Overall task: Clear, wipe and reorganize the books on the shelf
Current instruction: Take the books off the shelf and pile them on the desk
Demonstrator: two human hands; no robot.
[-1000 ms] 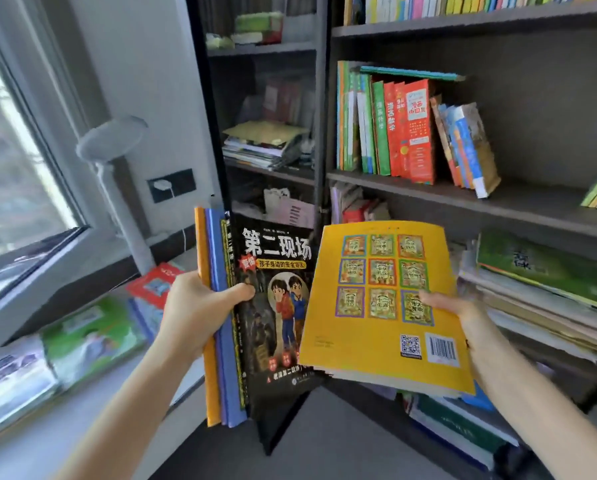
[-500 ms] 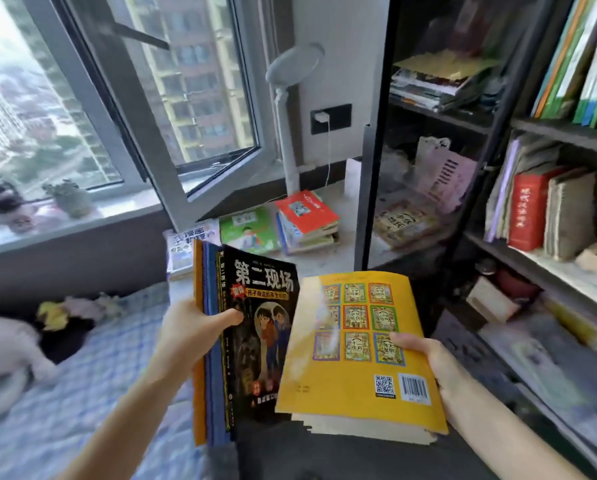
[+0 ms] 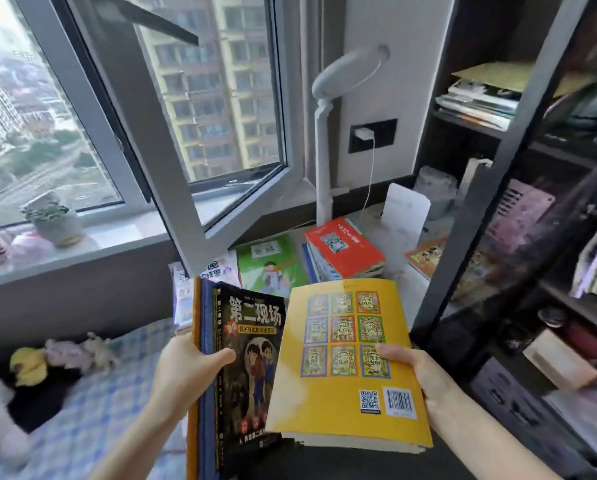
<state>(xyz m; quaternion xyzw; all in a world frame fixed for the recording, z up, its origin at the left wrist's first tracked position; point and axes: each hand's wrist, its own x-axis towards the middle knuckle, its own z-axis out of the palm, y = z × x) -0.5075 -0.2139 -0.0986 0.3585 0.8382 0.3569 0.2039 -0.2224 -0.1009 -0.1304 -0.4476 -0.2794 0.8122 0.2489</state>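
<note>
"So, what has changed on the head camera?"

"The view has swung. A second ago I was facing the shelf point(image 3: 470, 123) square on. Now it sits at the right edge, and the open window point(image 3: 193, 140) fills the left and middle of the picture."

"And the hands?"

"Same hold as before. My left hand point(image 3: 189, 372) is curled round a few upright books. The thumb lies across the cover of the black book point(image 3: 252, 344) at the front. My right hand point(image 3: 418, 372) grips the yellow book point(image 3: 345, 344), thumb on top and fingers under it, where I can't see them. That book lies flat, back cover up, and its left edge overlaps the black one."

"So they're off the shelf?"

"Yes, both loads are in the air in front of me, clear of it. Past them is the ledge point(image 3: 390, 271) beneath the window. A red book point(image 3: 345, 251) tops a pile there and a green book point(image 3: 272, 265) lies beside it."

"Meaning?"

"I judge this as still the clearing stage. The turn looks like a carry towards that pile. I see no cloth, so wiping hasn't started."
</note>
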